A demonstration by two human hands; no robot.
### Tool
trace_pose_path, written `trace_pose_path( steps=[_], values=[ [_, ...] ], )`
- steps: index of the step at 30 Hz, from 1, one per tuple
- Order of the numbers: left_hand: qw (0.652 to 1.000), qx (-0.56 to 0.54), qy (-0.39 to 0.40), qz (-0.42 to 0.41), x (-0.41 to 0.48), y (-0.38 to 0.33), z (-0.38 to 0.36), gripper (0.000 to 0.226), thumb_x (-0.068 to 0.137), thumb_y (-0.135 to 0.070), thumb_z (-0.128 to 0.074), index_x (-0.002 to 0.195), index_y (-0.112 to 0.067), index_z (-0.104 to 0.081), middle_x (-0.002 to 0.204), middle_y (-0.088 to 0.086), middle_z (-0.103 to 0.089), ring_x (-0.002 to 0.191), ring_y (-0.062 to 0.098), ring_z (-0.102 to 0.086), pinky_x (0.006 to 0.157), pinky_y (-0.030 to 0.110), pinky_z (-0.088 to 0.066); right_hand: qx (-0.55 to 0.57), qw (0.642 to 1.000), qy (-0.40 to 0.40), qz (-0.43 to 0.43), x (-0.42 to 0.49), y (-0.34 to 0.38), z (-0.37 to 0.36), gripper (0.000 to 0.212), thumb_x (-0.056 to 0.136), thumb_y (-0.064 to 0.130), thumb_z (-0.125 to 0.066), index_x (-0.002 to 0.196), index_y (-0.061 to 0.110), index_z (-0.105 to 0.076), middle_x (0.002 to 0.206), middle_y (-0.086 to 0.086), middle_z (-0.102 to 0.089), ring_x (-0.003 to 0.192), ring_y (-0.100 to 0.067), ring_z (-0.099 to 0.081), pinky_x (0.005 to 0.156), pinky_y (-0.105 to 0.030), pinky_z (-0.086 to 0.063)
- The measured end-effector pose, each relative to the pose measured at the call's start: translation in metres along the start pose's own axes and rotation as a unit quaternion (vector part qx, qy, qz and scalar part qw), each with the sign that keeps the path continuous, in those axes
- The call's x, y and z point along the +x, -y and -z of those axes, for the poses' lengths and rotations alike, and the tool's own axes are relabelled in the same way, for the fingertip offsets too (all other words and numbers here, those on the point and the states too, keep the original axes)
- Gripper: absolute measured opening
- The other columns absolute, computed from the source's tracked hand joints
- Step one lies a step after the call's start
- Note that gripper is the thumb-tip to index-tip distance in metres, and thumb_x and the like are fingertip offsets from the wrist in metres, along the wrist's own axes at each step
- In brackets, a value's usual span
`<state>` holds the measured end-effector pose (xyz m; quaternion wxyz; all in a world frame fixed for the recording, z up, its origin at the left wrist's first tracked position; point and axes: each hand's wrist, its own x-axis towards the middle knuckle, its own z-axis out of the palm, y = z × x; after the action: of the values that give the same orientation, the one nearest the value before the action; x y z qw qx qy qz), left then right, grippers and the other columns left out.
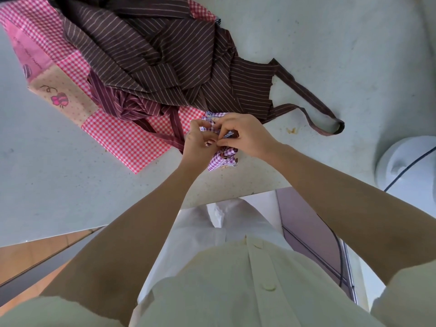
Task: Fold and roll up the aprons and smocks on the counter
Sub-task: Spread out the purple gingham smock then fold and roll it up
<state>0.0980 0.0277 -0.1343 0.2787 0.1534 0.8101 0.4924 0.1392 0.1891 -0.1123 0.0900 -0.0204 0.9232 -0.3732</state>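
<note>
A pink checked apron [132,140] is spread flat on the left part of the counter [330,55], and it runs from the far left corner toward the near edge. Patches with a printed bee and with dots are seen along its left side. A brown striped apron [146,50] is heaped on top of it in loose folds and covers most of its far part. Its narrow ties are lying across the pink cloth.

Near the middle of the near edge, the left hand [199,141] is held over the counter with its fingers curled, and a small purple checked cloth [223,159] is pinched in it. This cloth is bunched between the two hands. Its lower part is resting on the counter, just beside the corner of the pink apron. The right hand [250,138] is closed on the same cloth from the other side, and its fingertips are touching those of the left hand.

To the right, a strap loop [313,119] of the brown apron is stretched out on the bare counter. Some small yellowish crumbs [291,131] are seen near it. At the right edge a white round object [405,161] is standing.
</note>
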Motion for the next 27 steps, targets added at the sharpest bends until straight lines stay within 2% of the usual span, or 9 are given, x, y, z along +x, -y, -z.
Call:
trace_pose_path(
  steps=[4, 7, 10, 13, 16, 19, 21, 23, 27],
  values=[
    [1.0, 0.009, 0.01, 0.011, -0.002, -0.001, 0.002, 0.038, 0.084, -0.006, -0.072, 0.093, -0.033, -0.046, 0.11, 0.018, -0.066, 0.092, 0.023, -0.068, 0.087, 0.031, -0.055, 0.015, 0.999, 0.007, -0.032, -0.001, 0.0, -0.002, 0.021, 0.083, 0.024, -0.075, 0.098, 0.01, -0.074, 0.118, -0.008, -0.07, 0.108, -0.021, -0.066, 0.102, -0.034, -0.048],
    [1.0, -0.004, 0.01, 0.023, -0.005, -0.006, 0.001, 0.039, 0.084, -0.008, -0.073, 0.102, -0.025, -0.044, 0.105, 0.011, -0.07, 0.087, 0.012, -0.068, 0.08, 0.015, -0.052, 0.017, 0.997, 0.004, -0.077, 0.001, -0.001, -0.004, 0.027, 0.085, 0.029, -0.071, 0.106, 0.012, -0.072, 0.118, -0.007, -0.07, 0.103, -0.023, -0.068, 0.095, -0.034, -0.052],
    [0.997, -0.027, 0.003, 0.066, -0.006, -0.012, -0.001, 0.041, 0.082, -0.01, -0.076, 0.108, -0.015, -0.044, 0.09, 0.001, -0.072, 0.074, -0.003, -0.066, 0.071, 0.01, -0.051, 0.001, 0.994, -0.006, -0.108, 0.004, 0.002, -0.005, 0.037, 0.088, 0.033, -0.068, 0.119, 0.013, -0.068, 0.109, -0.008, -0.072, 0.097, -0.023, -0.068, 0.088, -0.029, -0.052],
    [0.994, 0.007, -0.057, 0.093, -0.004, -0.013, -0.005, 0.024, 0.079, -0.017, -0.079, 0.094, -0.017, -0.059, 0.076, -0.005, -0.07, 0.064, -0.002, -0.063, 0.065, 0.013, -0.052, -0.016, 0.993, -0.016, -0.118, 0.005, 0.004, -0.007, 0.042, 0.091, 0.035, -0.064, 0.128, 0.014, -0.063, 0.1, -0.008, -0.072, 0.089, -0.022, -0.067, 0.073, -0.023, -0.044],
    [0.992, 0.021, -0.064, 0.111, -0.002, -0.012, -0.006, 0.008, 0.081, -0.015, -0.076, 0.089, -0.014, -0.075, 0.078, -0.001, -0.073, 0.07, 0.011, -0.069, 0.071, 0.028, -0.059, -0.014, 0.992, -0.014, -0.122, 0.003, 0.006, -0.008, 0.044, 0.092, 0.034, -0.063, 0.131, 0.014, -0.06, 0.097, -0.009, -0.072, 0.085, -0.022, -0.067, 0.075, -0.024, -0.05],
    [0.989, 0.014, -0.03, 0.146, 0.003, -0.015, -0.002, 0.015, 0.084, -0.012, -0.072, 0.098, -0.015, -0.077, 0.088, 0.002, -0.075, 0.074, 0.015, -0.069, 0.073, 0.026, -0.058, 0.002, 0.992, 0.0, -0.129, 0.001, 0.01, -0.007, 0.041, 0.094, 0.03, -0.061, 0.13, 0.011, -0.06, 0.105, -0.01, -0.072, 0.091, -0.022, -0.069, 0.081, -0.021, -0.048],
    [0.987, 0.016, -0.005, 0.158, 0.006, -0.015, 0.001, 0.017, 0.084, -0.015, -0.073, 0.101, -0.014, -0.076, 0.092, 0.002, -0.074, 0.07, 0.006, -0.066, 0.068, 0.019, -0.055, -0.001, 0.991, 0.008, -0.137, 0.0, 0.01, -0.003, 0.034, 0.096, 0.028, -0.059, 0.124, 0.009, -0.061, 0.099, -0.008, -0.071, 0.082, -0.016, -0.067, 0.081, -0.022, -0.051],
    [0.986, 0.011, 0.007, 0.169, 0.007, -0.016, 0.003, 0.019, 0.083, -0.018, -0.075, 0.101, -0.012, -0.075, 0.088, 0.001, -0.072, 0.056, -0.002, -0.057, 0.055, 0.012, -0.044, -0.016, 0.991, 0.024, -0.13, -0.006, 0.008, 0.001, 0.024, 0.094, 0.024, -0.062, 0.113, 0.009, -0.065, 0.09, -0.004, -0.069, 0.069, -0.008, -0.059, 0.076, -0.023, -0.053],
    [0.982, 0.007, 0.023, 0.187, 0.009, -0.02, 0.005, 0.015, 0.083, -0.019, -0.075, 0.094, -0.009, -0.074, 0.077, -0.005, -0.066, 0.051, -0.001, -0.049, 0.05, 0.01, -0.038, -0.083, 0.991, 0.021, -0.105, -0.013, 0.002, 0.007, 0.017, 0.089, 0.023, -0.068, 0.102, 0.011, -0.072, 0.098, -0.004, -0.067, 0.077, -0.012, -0.06, 0.073, -0.025, -0.05]
  ],
)
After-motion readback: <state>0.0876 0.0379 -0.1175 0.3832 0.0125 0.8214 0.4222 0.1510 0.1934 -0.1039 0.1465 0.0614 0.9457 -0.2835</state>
